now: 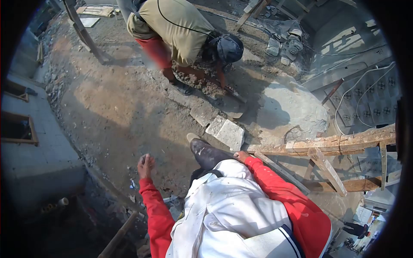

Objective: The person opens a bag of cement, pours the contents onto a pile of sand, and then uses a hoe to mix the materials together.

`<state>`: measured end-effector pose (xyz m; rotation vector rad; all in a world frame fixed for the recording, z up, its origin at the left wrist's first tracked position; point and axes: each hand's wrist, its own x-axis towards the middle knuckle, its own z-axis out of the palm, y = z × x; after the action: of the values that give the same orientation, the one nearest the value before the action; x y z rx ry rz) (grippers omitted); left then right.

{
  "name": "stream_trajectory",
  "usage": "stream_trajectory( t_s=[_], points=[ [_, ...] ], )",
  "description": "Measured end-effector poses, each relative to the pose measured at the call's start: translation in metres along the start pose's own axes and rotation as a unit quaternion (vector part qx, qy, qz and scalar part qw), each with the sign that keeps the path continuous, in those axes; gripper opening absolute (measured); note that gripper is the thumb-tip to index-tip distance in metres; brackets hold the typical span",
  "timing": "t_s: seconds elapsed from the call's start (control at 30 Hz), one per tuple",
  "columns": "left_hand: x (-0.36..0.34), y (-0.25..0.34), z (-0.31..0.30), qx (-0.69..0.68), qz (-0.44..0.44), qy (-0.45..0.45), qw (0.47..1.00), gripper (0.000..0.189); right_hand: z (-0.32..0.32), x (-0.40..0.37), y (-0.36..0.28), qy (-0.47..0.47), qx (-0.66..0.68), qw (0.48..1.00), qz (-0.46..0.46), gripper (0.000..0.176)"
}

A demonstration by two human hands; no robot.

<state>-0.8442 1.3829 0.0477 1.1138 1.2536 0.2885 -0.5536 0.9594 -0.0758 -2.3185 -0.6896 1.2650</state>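
Note:
My left hand [146,166], in a red sleeve, is raised over the dirt floor [116,129] with its fingers curled in; no tool shows in it. My right hand [241,156] is closed beside my knee, right at the near end of a wooden beam [344,141]; what its fingers close on is hidden. A plank [279,172] slants down just past that hand. My dark shoe [201,148] stands close to a pale stone block [229,134]. In front, a person in a cap [229,48] bends down and holds a shovel [232,105] at a heap of wet mortar [195,79].
A smoothed grey patch [292,107] lies right of the shovel. Timber framing [329,172] stands at the right, with a drop to a lower level behind it. On the left are a white wall [38,142] with window openings and a dark gap below. A post [84,34] rises at upper left.

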Motion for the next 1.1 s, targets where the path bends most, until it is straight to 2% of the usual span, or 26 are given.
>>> stream_trajectory(
  t_s=[0.1, 0.17, 0.27, 0.33, 0.4, 0.47, 0.53, 0.63, 0.7, 0.73, 0.77, 0.8, 0.83, 0.87, 0.9, 0.93, 0.97, 1.0, 1.03, 1.07, 1.1],
  points=[
    [0.022, 0.067, 0.013, 0.013, 0.047, -0.048, 0.998, 0.031, -0.012, 0.024, -0.055, 0.006, -0.019, 1.0, 0.008, 0.028],
    [0.046, 0.103, 0.011, 0.03, 0.119, -0.064, 0.99, 0.035, -0.016, 0.05, -0.086, 0.015, -0.007, 1.0, 0.013, 0.028],
    [0.101, 0.119, -0.006, 0.021, 0.148, -0.057, 0.987, 0.036, -0.021, 0.098, -0.131, 0.036, -0.006, 0.999, 0.015, 0.031],
    [0.14, 0.092, -0.028, 0.038, 0.105, -0.017, 0.994, 0.034, -0.035, 0.123, -0.173, 0.056, 0.005, 0.998, 0.029, 0.033],
    [0.163, 0.056, -0.053, 0.051, 0.022, -0.035, 0.998, 0.033, -0.029, 0.122, -0.208, 0.069, 0.02, 0.996, 0.057, 0.034],
    [0.157, 0.033, -0.066, 0.056, -0.077, -0.047, 0.994, 0.033, -0.034, 0.118, -0.234, 0.102, 0.112, 0.988, -0.029, 0.035],
    [0.156, 0.004, -0.083, 0.078, -0.161, -0.068, 0.982, 0.033, -0.038, 0.1, -0.259, 0.137, 0.158, 0.977, -0.029, 0.034],
    [0.166, -0.022, -0.105, 0.165, -0.248, -0.136, 0.945, 0.033, -0.014, 0.065, -0.255, 0.23, 0.212, 0.95, -0.016, 0.033],
    [0.203, -0.044, -0.118, 0.286, -0.208, -0.181, 0.918, 0.033, 0.014, 0.04, -0.257, 0.294, 0.247, 0.92, 0.083, 0.03],
    [0.224, -0.028, -0.12, 0.312, -0.206, -0.199, 0.906, 0.033, 0.039, 0.029, -0.249, 0.357, 0.284, 0.885, 0.098, 0.027],
    [0.235, -0.026, -0.111, 0.349, -0.184, -0.234, 0.889, 0.033, 0.058, 0.015, -0.237, 0.359, 0.283, 0.881, 0.118, 0.027],
    [0.24, -0.018, -0.114, 0.387, -0.164, -0.259, 0.87, 0.032, 0.088, 0.001, -0.232, 0.397, 0.316, 0.85, 0.143, 0.026],
    [0.247, -0.001, -0.127, 0.431, -0.132, -0.28, 0.848, 0.032, 0.124, -0.002, -0.238, 0.438, 0.357, 0.809, 0.16, 0.025],
    [0.259, 0.02, -0.131, 0.449, -0.117, -0.278, 0.841, 0.032, 0.155, -0.009, -0.234, 0.479, 0.34, 0.801, 0.117, 0.023],
    [0.274, 0.038, -0.124, 0.376, -0.132, -0.248, 0.883, 0.031, 0.178, -0.011, -0.233, 0.492, 0.355, 0.787, 0.113, 0.023],
    [0.282, 0.049, -0.109, 0.293, -0.149, -0.224, 0.917, 0.03, 0.194, -0.017, -0.227, 0.495, 0.327, 0.79, 0.153, 0.022],
    [0.291, 0.059, -0.09, 0.303, -0.141, -0.233, 0.913, 0.03, 0.203, -0.024, -0.223, 0.492, 0.298, 0.794, 0.2, 0.022],
    [0.304, 0.073, -0.072, 0.394, -0.136, -0.251, 0.874, 0.029, 0.205, -0.031, -0.223, 0.495, 0.308, 0.785, 0.207, 0.022],
    [0.312, 0.089, -0.058, 0.484, -0.131, -0.261, 0.825, 0.028, 0.202, -0.039, -0.226, 0.503, 0.373, 0.747, 0.222, 0.023],
    [0.331, 0.089, -0.041, 0.477, -0.093, -0.305, 0.819, 0.027, 0.196, -0.043, -0.229, 0.509, 0.436, 0.705, 0.234, 0.023],
    [0.348, 0.083, -0.016, 0.467, -0.055, -0.35, 0.81, 0.026, 0.193, -0.045, -0.225, 0.509, 0.449, 0.695, 0.237, 0.023]
  ],
)
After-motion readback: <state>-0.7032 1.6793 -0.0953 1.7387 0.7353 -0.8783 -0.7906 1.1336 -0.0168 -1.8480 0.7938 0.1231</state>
